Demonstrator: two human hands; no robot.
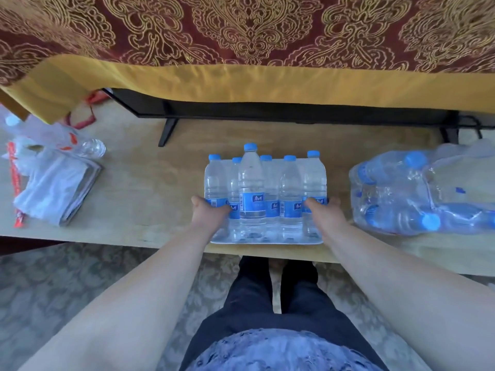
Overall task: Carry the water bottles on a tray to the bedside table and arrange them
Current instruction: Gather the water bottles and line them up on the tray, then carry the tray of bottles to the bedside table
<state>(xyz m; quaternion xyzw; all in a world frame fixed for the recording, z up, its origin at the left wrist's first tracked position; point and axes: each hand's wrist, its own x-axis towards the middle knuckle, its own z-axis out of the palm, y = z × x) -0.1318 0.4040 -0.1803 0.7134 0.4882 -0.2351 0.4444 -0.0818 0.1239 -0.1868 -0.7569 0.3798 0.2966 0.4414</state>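
Several clear water bottles [251, 188] with blue caps and blue labels stand upright on a white tray [267, 241] at the front edge of a light wooden table [150, 183]. My left hand [211, 211] reaches the tray's left side and touches the leftmost bottles. My right hand [322, 211] is at the tray's right side against the rightmost bottle. The fingers of both hands are hidden behind the bottles, so the hold on the tray or bottles is not visible.
A torn plastic pack with more bottles [417, 194] lies at the right. At the left lie folded cloths [57, 194], a plastic bag and one loose bottle [92, 148]. Behind stands a black screen [267, 111] under a red and gold cloth [241, 36]. Patterned carpet below.
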